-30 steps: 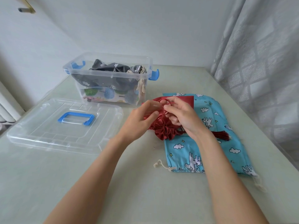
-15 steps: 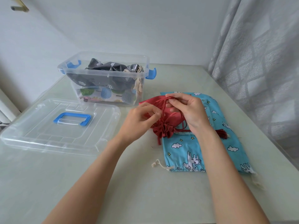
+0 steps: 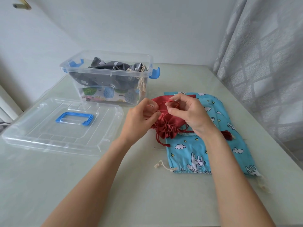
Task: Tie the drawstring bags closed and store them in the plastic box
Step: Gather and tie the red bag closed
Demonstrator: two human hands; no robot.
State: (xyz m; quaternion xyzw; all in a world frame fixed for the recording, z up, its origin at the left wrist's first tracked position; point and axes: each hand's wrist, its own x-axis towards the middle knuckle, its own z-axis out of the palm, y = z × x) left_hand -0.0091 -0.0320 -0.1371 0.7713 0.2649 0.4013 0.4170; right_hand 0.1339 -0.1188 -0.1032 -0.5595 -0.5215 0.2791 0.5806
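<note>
Pale green table (image 3: 147, 194) by a white wall carries a red bag (image 3: 170, 125), gathered at its neck and lying partly on a blue bag (image 3: 205, 145). Both hands work over it: the left hand (image 3: 139, 122) and right hand (image 3: 191, 113) each pinch the red cord (image 3: 161, 110) with curled fingers. Behind stands the clear box (image 3: 108, 74), already holding a grey bag (image 3: 111, 66) and a patterned one. Its lid (image 3: 49, 128) lies flat to the left; a curtain (image 3: 265, 54) hangs at right.
</note>
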